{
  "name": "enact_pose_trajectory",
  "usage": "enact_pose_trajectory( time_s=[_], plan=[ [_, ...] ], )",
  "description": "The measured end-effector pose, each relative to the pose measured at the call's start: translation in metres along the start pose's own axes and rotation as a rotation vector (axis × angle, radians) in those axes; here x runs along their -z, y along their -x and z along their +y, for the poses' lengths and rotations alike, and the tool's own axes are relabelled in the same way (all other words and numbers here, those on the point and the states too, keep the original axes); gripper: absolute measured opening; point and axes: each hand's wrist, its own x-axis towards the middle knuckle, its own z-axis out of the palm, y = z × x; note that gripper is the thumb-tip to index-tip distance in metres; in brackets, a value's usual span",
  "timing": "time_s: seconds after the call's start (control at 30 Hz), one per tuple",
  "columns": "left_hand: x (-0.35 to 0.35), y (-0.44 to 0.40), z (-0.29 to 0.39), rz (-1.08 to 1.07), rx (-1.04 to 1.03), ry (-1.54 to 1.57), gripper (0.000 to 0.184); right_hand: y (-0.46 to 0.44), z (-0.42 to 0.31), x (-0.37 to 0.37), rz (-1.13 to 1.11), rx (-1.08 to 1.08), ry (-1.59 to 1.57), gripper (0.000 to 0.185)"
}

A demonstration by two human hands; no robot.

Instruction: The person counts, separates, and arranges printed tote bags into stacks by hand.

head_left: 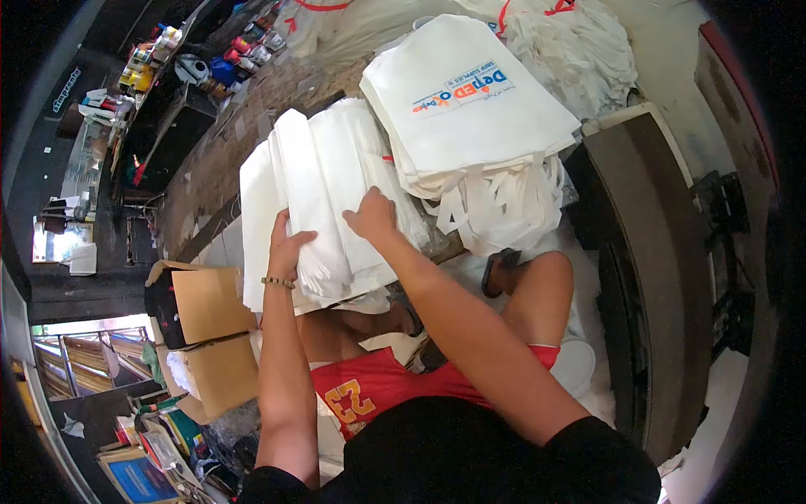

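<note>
Long folded white fabric bags (323,168) lie in a pile on a low surface before me. My left hand (290,246) grips the near left side of this pile, its thumb lying on top and its fingers along the edge. Farther right, my right hand (371,217) has its thumb on the white fabric and its fingers curled at the fold; the fingertips are partly hidden. Flat white cloth (256,193) shows under the pile on the left. Beside it, to the right, is a stack of printed white bags (470,109) with blue and orange lettering, its loop handles (495,202) hanging toward me.
A heap of white bags (579,59) with red ties lies at the back right. A dark brown panel (646,227) stands close on my right. Cardboard boxes (214,302) are at the left, and bottles (243,50) stand at the back left. A white round lid (578,365) is beside my leg.
</note>
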Motion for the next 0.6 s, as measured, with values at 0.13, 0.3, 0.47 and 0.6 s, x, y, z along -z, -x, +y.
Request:
enact_pose_trajectory(
  time_s=[0.13, 0.3, 0.47, 0.6],
  plan=[
    [0.010, 0.005, -0.021, 0.018, -0.005, 0.137, 0.064, -0.023, -0.007, 0.013, -0.324, -0.107, 0.047, 0.060],
    [0.030, 0.005, -0.065, 0.104, 0.035, 0.278, 0.067, 0.013, -0.027, -0.049, -0.166, 0.169, 0.055, 0.070],
    [0.051, 0.017, -0.062, 0.097, 0.009, 0.350, 0.063, 0.059, -0.052, -0.056, -0.032, 0.404, 0.110, 0.058],
    [0.054, 0.044, 0.000, 0.161, -0.090, 0.172, 0.074, 0.061, -0.065, -0.039, -0.162, 0.447, 0.011, 0.058]
  ],
)
